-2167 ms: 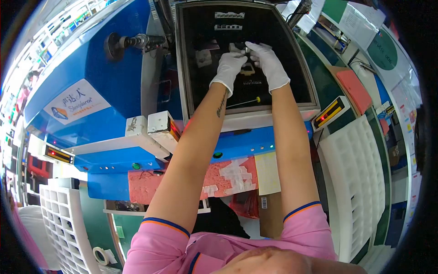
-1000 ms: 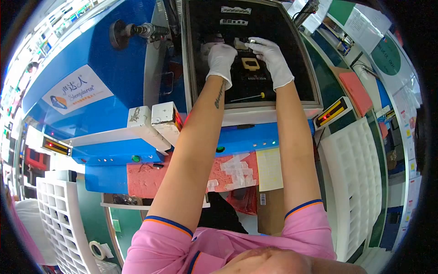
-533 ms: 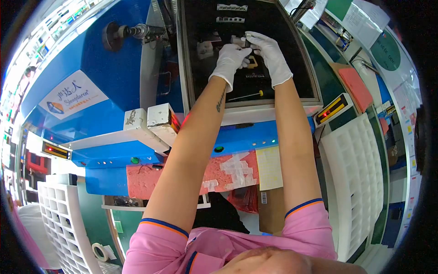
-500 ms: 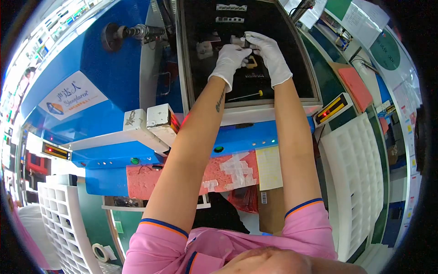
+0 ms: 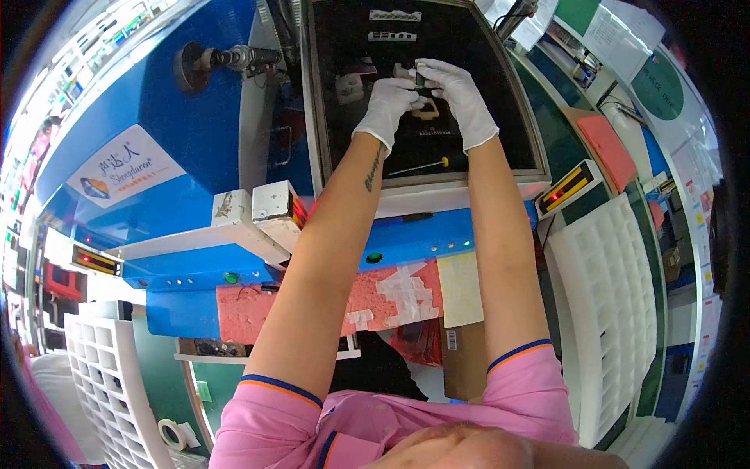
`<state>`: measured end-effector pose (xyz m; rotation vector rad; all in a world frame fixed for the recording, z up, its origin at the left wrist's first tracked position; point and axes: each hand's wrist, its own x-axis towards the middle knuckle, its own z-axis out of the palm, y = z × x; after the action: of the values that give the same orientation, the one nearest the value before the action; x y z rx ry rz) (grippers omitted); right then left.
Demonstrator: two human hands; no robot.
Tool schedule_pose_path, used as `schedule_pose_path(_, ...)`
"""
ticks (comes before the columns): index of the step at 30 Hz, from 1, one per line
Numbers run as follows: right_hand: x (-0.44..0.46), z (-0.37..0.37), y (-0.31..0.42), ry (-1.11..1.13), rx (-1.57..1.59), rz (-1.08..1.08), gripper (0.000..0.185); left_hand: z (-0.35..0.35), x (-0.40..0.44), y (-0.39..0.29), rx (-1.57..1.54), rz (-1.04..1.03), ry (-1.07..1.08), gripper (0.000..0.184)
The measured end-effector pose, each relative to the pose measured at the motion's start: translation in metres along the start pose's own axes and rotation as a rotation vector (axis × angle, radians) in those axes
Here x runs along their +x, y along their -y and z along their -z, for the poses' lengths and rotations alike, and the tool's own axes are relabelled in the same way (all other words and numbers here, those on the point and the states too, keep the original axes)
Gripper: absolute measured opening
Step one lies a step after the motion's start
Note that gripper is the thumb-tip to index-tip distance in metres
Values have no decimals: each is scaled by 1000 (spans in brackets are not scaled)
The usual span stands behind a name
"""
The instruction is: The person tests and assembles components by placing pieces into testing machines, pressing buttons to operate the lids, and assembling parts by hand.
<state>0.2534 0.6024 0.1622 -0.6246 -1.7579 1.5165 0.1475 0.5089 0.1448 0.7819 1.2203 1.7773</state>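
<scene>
Both hands in white gloves, close together over the far half of a dark work surface (image 5: 469,39) with a metal rim. Right hand (image 5: 459,95): narrow grip, thumb and fingers pinched on a small dark part (image 5: 419,80) with a lighter end. Left hand (image 5: 384,108): fingers drawn together, tips just beside the lower end of that part; cannot tell whether they touch it or hold something of their own. Part is in the gap between the two hands, above the surface.

Just below the fingers: beige frame-shaped piece (image 5: 426,117), partly covered by the left hand. Nearer the person, a row of small pins (image 5: 435,133), then a thin tool (image 5: 426,166) with a yellow end, lying near the front rim. Beyond the fingers: pale block (image 5: 402,70), partly hidden. Left of the left hand: pale irregular piece (image 5: 349,88). At the far end, two light strips (image 5: 395,15), one behind the other.

Outside the rim: blue machine housing (image 5: 203,133) with a "Shengdaren" sign (image 5: 125,166) to the left; black-and-yellow sensor bar (image 5: 568,188) at the right front corner. Below, under the forearms: pink foam (image 5: 250,313) with tape strips, yellow sheet (image 5: 460,289) beside it. White moulded tray (image 5: 609,313) on the right, white compartment tray (image 5: 101,375) on the left
</scene>
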Motion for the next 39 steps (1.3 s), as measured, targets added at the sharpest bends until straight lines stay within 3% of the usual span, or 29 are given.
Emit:
schedule_pose_path(20, -3, 0, 3, -4, -23, 13, 27, 1, -6, -7, 172, 20, 43, 26)
schedule_pose_path(26, -2, -1, 2, 22, -23, 39, 34, -2, -7, -7, 70, 34, -10, 25)
schedule_pose_path(33, 15, 0, -4, -94, 246, -319, 38, 1, 3, 3, 106, 35, 43, 24)
schedule_pose_path(34, 21, 3, -12, -93, 247, -316, 38, 1, 3, 5, 123, 30, 53, 27)
schedule_pose_path(37, 34, 9, -32, 141, 344, -21, 38, -1, -1, 2, 163, 17, 76, 35)
schedule_pose_path(39, 33, 11, -29, 174, 346, -51, 38, -4, -4, -7, 84, 110, 38, 47)
